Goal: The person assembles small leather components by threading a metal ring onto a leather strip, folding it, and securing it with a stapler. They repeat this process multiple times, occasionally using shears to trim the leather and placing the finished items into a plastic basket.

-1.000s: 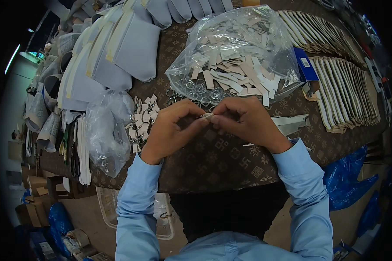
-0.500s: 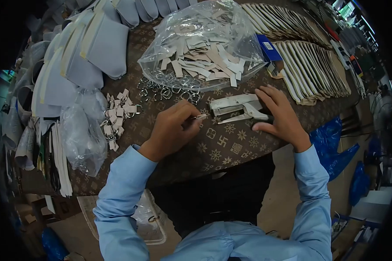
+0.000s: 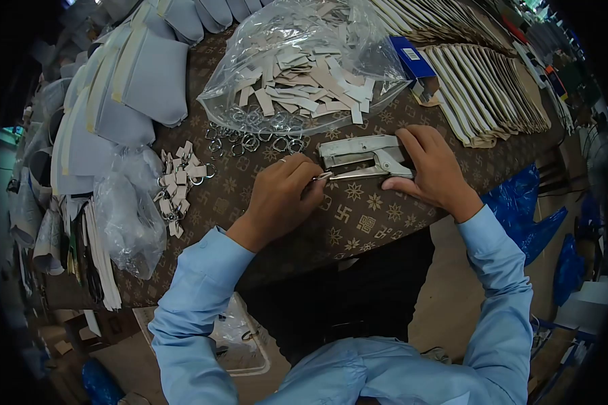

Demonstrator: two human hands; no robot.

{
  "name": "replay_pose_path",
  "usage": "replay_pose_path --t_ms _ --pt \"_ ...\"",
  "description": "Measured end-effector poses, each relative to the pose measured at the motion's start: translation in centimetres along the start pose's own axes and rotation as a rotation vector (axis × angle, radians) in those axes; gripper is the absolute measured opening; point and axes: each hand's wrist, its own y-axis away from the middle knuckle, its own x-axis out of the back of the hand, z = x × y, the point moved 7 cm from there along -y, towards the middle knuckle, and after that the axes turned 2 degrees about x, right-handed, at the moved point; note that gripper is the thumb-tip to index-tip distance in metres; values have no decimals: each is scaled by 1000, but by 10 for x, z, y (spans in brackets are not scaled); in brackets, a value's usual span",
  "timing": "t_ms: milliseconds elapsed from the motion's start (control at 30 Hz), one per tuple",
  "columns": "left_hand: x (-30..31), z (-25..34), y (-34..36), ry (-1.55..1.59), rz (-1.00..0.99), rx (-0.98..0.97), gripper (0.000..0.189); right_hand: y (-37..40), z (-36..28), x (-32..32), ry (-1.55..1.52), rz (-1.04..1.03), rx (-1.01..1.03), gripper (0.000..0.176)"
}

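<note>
My right hand is wrapped round the handles of a silver plier stapler, whose jaws point left. Between the fingertips of my left hand is a small pale strip with a metal ring, mostly hidden by the fingers. The piece sits at the tip of the stapler's lower jaw. Just beyond my left hand lie loose metal rings. Left of it is a pile of folded strips with rings. Many cut pale strips lie in a clear plastic bag behind the stapler.
A blue box stands beside rows of stacked pale-edged pieces at the right. Stacked grey panels and a crumpled clear bag occupy the left side. The patterned brown cloth covers the table.
My left hand has moved right, bringing the strip and ring to the stapler's jaw tip. My right hand keeps its hold on the stapler. The camera view has shifted slightly.
</note>
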Motion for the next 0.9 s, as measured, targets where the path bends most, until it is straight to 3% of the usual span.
replay_pose_path --t_ms 533,733,800,900 --pt "-2 -5 -3 28 -41 52 13 -8 2 2 17 107 109 72" --pt "8 -8 1 44 35 127 12 -11 4 2 58 98 183 61" --pt "10 -8 1 64 56 106 13 -10 1 7 39 192 228 59" --pt "11 -5 1 63 -21 88 13 -9 -1 13 32 203 201 66"
